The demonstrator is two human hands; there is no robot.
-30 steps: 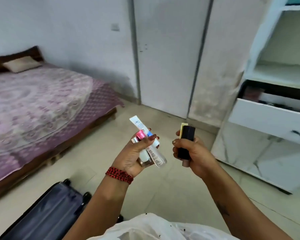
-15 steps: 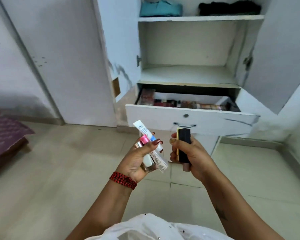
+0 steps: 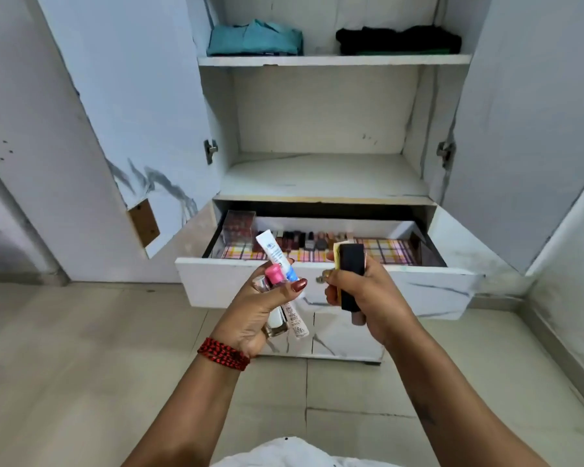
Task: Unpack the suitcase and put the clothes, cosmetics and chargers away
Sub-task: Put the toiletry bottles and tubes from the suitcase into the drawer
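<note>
My left hand (image 3: 255,313) is shut on a bunch of cosmetics: a white tube with a blue cap (image 3: 273,254), a pink-capped bottle (image 3: 273,274) and a clear bottle (image 3: 277,320). In my right hand (image 3: 368,298) I grip a black case (image 3: 351,267) with a yellow item behind it. Both hands hover just in front of the open white drawer (image 3: 418,291), which holds a row of lipsticks and nail polishes (image 3: 304,238) on a checked liner, plus a clear box (image 3: 238,227) at its left end.
The wardrobe's doors stand open on both sides. A bare shelf (image 3: 324,180) lies above the drawer. Higher up, folded teal clothes (image 3: 255,38) and black clothes (image 3: 398,40) lie on another shelf. Tiled floor spreads to the left and right.
My view has swung right from the bed and suitcase to face the wardrobe, and come closer to the drawer. Both hands hold the same items as before.
</note>
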